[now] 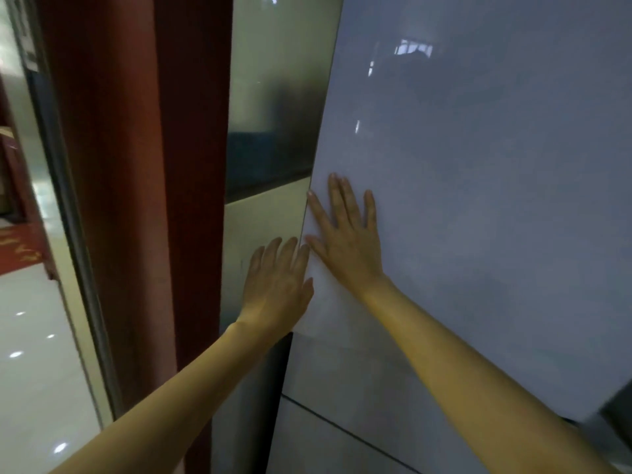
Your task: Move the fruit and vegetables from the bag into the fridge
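1. The fridge door [478, 200] fills the right of the frame, shut; no bag or produce shows.
2. My right hand [345, 234] presses it flat, fingers spread, probably sealing it.
3. My left hand [278, 285], open and empty, reaches its edge at centre.

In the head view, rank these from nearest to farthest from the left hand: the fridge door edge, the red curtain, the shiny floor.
From the left hand:
1. Fridge door: its edge is at the fingertips, just to the right.
2. Red curtain: hangs to the left, across the pale panel.
3. Shiny floor: far left and low, beyond the curtain.
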